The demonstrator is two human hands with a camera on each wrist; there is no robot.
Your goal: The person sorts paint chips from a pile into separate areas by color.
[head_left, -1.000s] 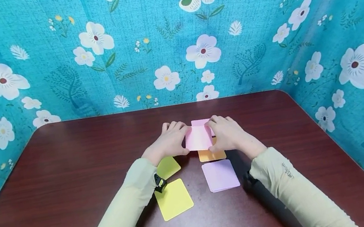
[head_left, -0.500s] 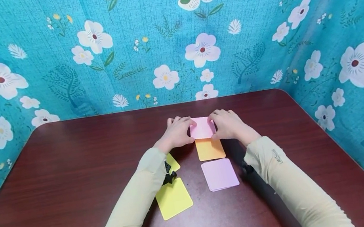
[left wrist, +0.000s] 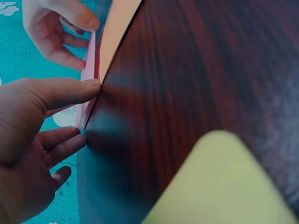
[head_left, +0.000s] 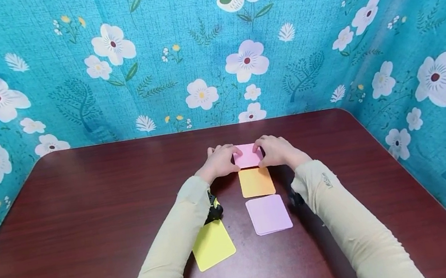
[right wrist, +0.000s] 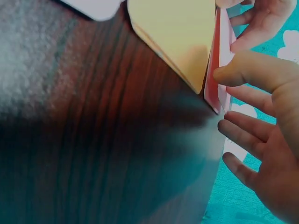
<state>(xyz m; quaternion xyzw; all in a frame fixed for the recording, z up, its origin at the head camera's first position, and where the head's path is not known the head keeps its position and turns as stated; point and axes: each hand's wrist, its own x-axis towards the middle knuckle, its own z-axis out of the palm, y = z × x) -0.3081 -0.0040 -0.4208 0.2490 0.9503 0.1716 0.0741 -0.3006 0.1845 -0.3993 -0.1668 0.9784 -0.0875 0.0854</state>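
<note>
A square pink card (head_left: 248, 155) lies at the far end of a column of cards, between my two hands. My left hand (head_left: 220, 161) pinches its left edge, thumb on the near side and fingers behind. On the opposite edge, my right hand (head_left: 277, 152) pinches it in the same way. The right wrist view shows the held pink card (right wrist: 225, 42) just over another pink one (right wrist: 212, 91), with the right thumb against it. Directly in front is an orange card (head_left: 257, 182), and nearer still a small stack of purple cards (head_left: 269, 215).
A yellow card (head_left: 213, 246) lies at the near left, partly under the left sleeve (head_left: 178, 244). Another yellow piece is mostly hidden by the black wrist camera (head_left: 213, 209). The dark wooden table (head_left: 105, 203) ends at a blue flowered cloth (head_left: 163, 45).
Both hands have carried the pink card away and slightly right, from over the orange card onto the far pink one. Over the last half second they have barely moved.
</note>
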